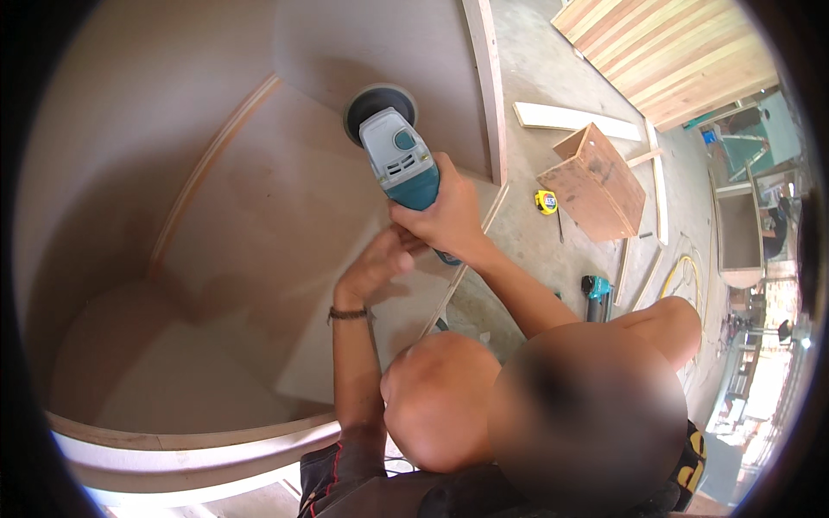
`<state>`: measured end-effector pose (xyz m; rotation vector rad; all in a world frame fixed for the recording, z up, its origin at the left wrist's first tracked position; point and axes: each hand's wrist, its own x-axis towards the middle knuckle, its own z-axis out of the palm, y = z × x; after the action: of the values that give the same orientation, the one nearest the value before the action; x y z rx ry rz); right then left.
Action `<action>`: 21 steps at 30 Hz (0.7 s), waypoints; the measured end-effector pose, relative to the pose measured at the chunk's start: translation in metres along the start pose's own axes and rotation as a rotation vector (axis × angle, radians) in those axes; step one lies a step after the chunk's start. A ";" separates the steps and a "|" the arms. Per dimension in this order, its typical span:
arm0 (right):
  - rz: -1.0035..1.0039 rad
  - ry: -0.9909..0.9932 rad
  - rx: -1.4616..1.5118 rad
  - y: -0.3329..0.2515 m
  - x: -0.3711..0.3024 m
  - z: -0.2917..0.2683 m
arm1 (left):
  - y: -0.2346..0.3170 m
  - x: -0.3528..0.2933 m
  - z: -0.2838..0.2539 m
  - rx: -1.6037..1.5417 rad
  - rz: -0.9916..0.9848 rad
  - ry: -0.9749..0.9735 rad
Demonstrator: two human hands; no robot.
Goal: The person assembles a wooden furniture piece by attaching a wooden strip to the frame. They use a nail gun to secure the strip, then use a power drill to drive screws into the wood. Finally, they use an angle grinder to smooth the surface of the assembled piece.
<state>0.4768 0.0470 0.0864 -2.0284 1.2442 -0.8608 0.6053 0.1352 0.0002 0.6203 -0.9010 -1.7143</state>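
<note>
A teal and grey disc sander [399,160] is held with its round dark pad [380,105] against the inner face of a pale wooden panel [345,39]. My right hand [451,207] wraps round the teal body, thumb across it. Beneath it, my left hand [377,266], with a dark bracelet at the wrist, reaches to the tool's rear half. Its fingers curl in under the right hand and are partly hidden. The tool's tail end shows below my right wrist.
The panel belongs to a large box with a curved wall [112,173] and an orange-edged seam strip [211,155]. To the right on the concrete floor lie a wooden box [596,186], a yellow tape measure [546,202], a teal nail gun [596,293], wood strips and a striped board [665,52].
</note>
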 end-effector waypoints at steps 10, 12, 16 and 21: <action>-0.113 0.240 -0.251 0.011 0.012 0.005 | 0.039 0.058 0.004 0.316 -0.018 0.288; -0.097 0.245 -0.270 0.012 0.015 0.002 | 0.036 0.066 0.010 0.376 0.057 0.374; -0.078 0.275 -0.256 0.019 0.020 -0.001 | 0.031 0.076 0.019 0.489 0.166 0.500; -0.070 0.278 -0.242 0.025 0.024 -0.005 | 0.035 0.077 0.028 0.548 0.210 0.534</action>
<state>0.4686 0.0155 0.0755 -2.2074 1.4975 -1.1017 0.5796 0.0632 0.0470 1.2290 -0.9991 -1.0240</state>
